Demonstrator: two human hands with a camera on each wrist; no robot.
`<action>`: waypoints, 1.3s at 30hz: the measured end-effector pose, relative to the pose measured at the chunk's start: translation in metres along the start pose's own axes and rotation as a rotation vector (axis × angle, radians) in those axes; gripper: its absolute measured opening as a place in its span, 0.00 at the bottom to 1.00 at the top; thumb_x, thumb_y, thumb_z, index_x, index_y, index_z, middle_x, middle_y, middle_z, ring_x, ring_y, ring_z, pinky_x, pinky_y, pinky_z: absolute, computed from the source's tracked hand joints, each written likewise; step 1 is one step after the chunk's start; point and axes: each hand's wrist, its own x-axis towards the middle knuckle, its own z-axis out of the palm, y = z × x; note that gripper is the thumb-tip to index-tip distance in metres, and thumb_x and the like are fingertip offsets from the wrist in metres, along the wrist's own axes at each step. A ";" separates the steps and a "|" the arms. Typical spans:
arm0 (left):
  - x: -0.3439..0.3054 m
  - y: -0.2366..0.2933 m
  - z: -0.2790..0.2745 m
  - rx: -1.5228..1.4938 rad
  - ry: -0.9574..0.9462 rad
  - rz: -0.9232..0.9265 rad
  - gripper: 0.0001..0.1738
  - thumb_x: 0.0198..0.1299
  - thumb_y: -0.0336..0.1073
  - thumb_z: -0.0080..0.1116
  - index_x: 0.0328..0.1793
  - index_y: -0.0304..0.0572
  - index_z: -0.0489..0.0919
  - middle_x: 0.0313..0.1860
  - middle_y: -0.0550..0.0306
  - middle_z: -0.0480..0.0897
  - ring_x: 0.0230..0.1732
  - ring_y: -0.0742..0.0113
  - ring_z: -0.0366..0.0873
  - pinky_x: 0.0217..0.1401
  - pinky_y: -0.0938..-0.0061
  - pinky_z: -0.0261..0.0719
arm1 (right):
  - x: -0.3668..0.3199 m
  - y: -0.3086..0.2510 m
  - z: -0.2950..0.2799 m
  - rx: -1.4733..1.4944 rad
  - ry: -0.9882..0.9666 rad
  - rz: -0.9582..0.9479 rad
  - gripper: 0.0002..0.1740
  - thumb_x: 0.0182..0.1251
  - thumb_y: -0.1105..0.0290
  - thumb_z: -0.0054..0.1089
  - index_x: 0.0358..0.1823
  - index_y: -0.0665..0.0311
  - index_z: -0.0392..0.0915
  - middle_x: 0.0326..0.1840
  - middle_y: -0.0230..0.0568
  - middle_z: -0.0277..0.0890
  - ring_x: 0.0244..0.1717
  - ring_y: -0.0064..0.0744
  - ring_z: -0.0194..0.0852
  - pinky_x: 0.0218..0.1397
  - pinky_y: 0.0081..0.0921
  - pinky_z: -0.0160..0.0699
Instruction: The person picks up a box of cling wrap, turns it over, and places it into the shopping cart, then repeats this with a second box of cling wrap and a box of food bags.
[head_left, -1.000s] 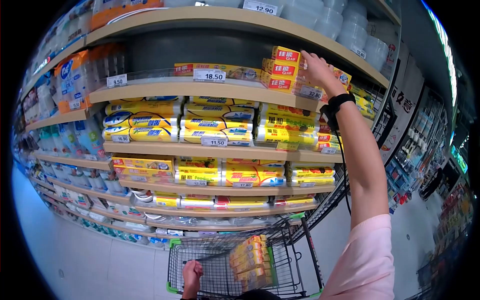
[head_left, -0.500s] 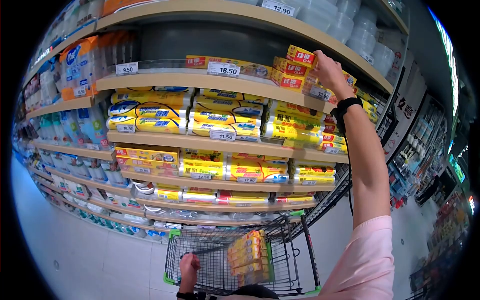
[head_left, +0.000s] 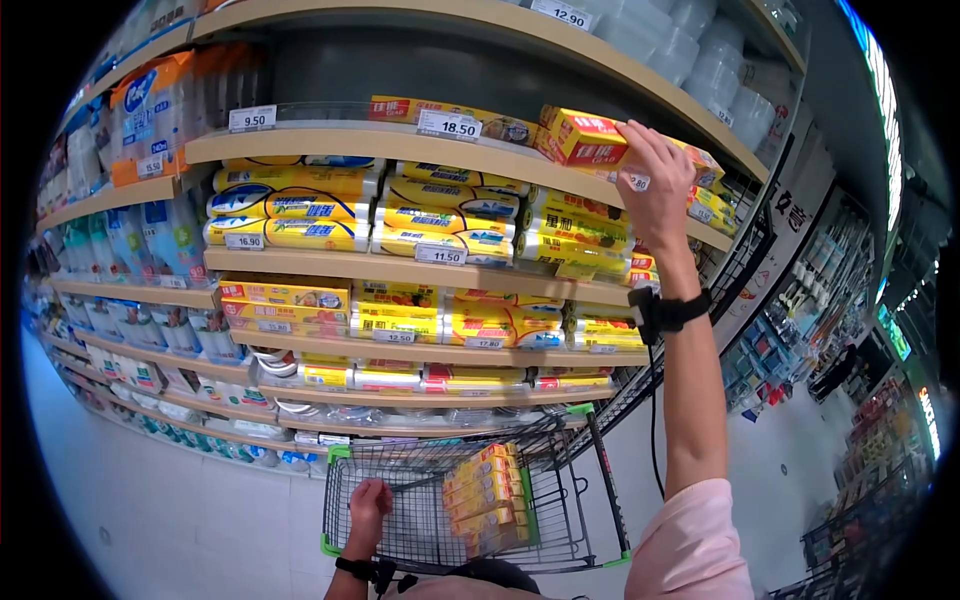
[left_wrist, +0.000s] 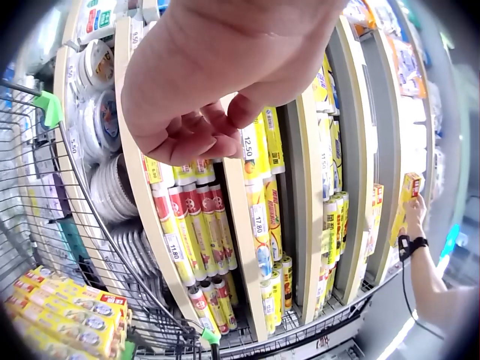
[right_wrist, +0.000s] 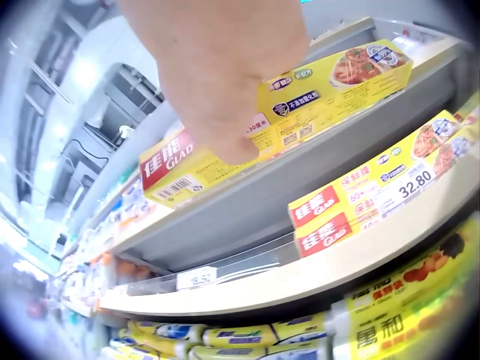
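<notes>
Box (right_wrist: 330, 94) reading GLAD, right fingers (head_left: 652, 150) gripping, tag (right_wrist: 409, 190) 32.80

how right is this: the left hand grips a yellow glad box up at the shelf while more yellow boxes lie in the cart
One slip: it is the right hand that grips the yellow Glad box up at the shelf, as the head view shows; the rest stands.
</notes>
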 end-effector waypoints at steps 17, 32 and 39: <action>-0.018 0.152 0.111 -0.023 -0.657 0.346 0.48 0.56 0.24 0.69 0.78 0.43 0.53 0.68 0.47 0.69 0.67 0.65 0.71 0.69 0.67 0.74 | -0.207 -0.286 -0.074 0.288 -0.596 0.279 0.34 0.49 0.77 0.69 0.60 0.40 0.81 0.63 0.27 0.76 0.62 0.45 0.69 0.65 0.46 0.56; -0.016 0.149 0.041 -0.134 -0.178 0.184 0.19 0.70 0.39 0.55 0.60 0.35 0.70 0.51 0.49 0.82 0.49 0.63 0.85 0.47 0.73 0.88 | -0.309 -0.213 -0.074 0.785 -0.653 1.207 0.29 0.73 0.55 0.59 0.68 0.64 0.69 0.55 0.48 0.76 0.50 0.36 0.78 0.52 0.35 0.76; -0.020 0.148 0.023 -0.111 -0.178 0.172 0.22 0.76 0.47 0.44 0.62 0.36 0.66 0.54 0.45 0.79 0.52 0.57 0.84 0.49 0.70 0.89 | -0.299 -0.226 -0.078 1.428 -0.496 1.556 0.24 0.78 0.61 0.51 0.67 0.69 0.67 0.48 0.45 0.80 0.35 0.27 0.82 0.37 0.24 0.84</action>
